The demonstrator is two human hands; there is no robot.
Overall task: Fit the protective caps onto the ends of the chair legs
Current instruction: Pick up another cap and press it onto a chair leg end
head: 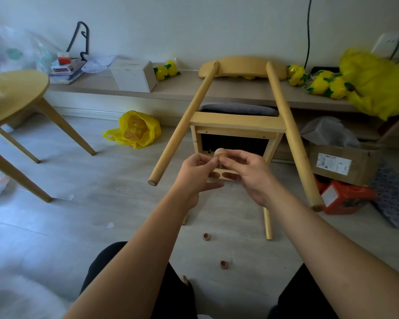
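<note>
A light wooden chair (236, 125) lies tipped over, its backrest against a low ledge and two long legs slanting toward me. The left leg's end (152, 181) and the right leg's end (317, 206) hang bare above the floor. A short front leg (268, 224) points down by my right forearm. Both hands meet in front of the seat frame, pinching one tan cap (220, 153) between thumbs and fingertips: my left hand (197, 171) from the left, my right hand (247, 171) from the right. Two brown caps (206, 236) (224, 264) lie on the floor.
A round wooden table (16, 93) stands at the left. A yellow plastic bag (136, 128) lies on the floor. A cardboard box (341, 164) and an orange box (346, 196) sit at the right. The ledge (175, 88) holds a white box, yellow toys and a yellow bag.
</note>
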